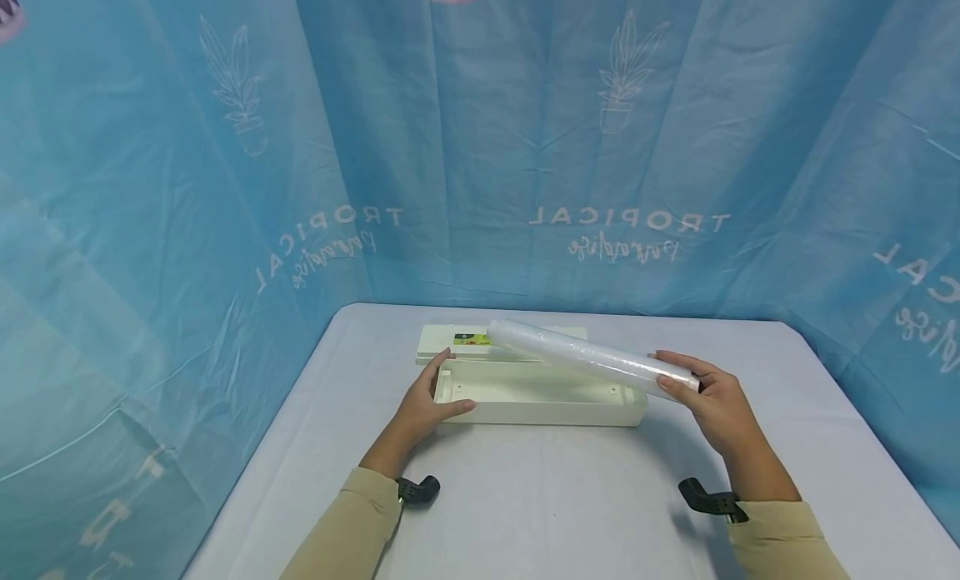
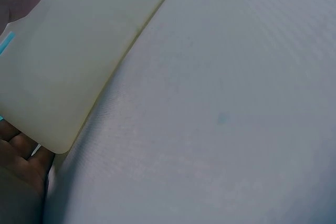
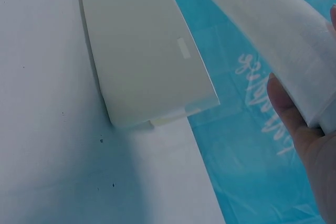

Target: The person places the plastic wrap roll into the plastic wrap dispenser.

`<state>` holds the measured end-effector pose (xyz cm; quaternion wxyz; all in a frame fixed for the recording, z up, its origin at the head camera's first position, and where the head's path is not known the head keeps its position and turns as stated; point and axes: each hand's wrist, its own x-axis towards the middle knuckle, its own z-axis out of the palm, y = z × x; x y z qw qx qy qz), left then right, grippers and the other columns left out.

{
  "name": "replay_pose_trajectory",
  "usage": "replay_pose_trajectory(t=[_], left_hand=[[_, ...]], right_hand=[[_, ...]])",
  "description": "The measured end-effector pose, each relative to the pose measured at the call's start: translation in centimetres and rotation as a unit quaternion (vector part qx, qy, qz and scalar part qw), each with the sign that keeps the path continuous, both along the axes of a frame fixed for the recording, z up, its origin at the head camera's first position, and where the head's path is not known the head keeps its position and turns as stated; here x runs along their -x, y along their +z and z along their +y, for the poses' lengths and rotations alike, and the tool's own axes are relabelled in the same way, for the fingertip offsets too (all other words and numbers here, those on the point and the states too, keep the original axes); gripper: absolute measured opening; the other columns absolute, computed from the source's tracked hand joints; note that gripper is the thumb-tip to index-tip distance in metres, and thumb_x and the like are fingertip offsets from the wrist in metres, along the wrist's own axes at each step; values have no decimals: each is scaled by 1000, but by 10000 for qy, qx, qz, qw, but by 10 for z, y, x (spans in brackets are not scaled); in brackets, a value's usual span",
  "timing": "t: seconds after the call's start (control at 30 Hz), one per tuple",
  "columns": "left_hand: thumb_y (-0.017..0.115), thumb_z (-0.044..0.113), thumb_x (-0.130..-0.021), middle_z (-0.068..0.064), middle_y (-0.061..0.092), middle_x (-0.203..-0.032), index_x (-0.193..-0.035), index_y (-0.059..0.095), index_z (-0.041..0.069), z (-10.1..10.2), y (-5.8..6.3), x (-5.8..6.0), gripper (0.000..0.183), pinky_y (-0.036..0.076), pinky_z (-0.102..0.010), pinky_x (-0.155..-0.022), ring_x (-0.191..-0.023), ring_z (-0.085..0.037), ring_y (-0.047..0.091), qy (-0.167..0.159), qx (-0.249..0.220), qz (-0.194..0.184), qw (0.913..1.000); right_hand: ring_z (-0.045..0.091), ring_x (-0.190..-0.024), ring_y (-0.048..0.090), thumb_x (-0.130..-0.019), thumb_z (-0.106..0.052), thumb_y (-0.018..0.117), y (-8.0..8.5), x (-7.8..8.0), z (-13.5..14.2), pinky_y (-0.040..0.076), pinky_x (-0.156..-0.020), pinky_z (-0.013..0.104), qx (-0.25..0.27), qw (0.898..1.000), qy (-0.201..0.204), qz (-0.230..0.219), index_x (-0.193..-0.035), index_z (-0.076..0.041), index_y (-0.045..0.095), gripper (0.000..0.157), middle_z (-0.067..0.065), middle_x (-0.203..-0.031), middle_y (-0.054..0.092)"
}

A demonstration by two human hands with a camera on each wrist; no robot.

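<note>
A long pale-green plastic box [image 1: 540, 413] stands uncovered on the table, its hollow facing up. My left hand [image 1: 425, 407] grips its left end, thumb on the front wall and fingers around the far side; the left wrist view shows the thumb [image 2: 23, 2] against the box wall. In my right hand [image 1: 712, 397] is a roll of clear plastic film [image 1: 592, 357], pinched at its right end. The roll slants up to the left above the box, its far end overlapping the lid [image 1: 442, 340] behind. The right wrist view shows the roll [image 3: 283, 30] beside the box [image 3: 142, 51].
The matching lid, with a green-and-yellow label [image 1: 471, 339], lies just behind the box. A white cloth covers the table [image 1: 555, 497]. Blue printed curtains [image 1: 480, 147] hang behind and at both sides. Black camera mounts [image 1: 418, 491] are strapped to both wrists.
</note>
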<state>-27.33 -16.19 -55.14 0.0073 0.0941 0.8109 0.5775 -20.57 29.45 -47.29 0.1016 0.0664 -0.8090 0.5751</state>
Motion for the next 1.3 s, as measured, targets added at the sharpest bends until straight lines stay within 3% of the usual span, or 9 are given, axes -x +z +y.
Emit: replay_pose_trajectory(t=[0.3,0.63,1.3], left_hand=[[97,29,-79,1,38,-165,-168,29,27,0,0,1,111,42,-50,-113,-143,-29,46,63,164,45,9998],[97,29,-79,1,39,-164,-168,29,26,-1,-1,2,112,45,-48,-110,-140,-27,49,28,135,52,9999],[97,28,-79,-1,43,-161,-168,30,25,-1,1,1,112,50,-46,-105,-132,-26,55,-42,-6,12,10000]], right_hand=[[12,-112,64,-103,-23,74,-3,3,-2,56,-85,21,60,9998,157,142,-144,0,63,48,19,-144,60],[11,-113,63,-102,-26,75,-1,4,-6,55,-86,19,-46,9998,160,77,-144,-2,64,49,19,-144,60],[14,-114,66,-103,-20,74,-2,7,-9,57,-86,23,128,9982,540,215,-141,-1,65,44,20,-143,61]])
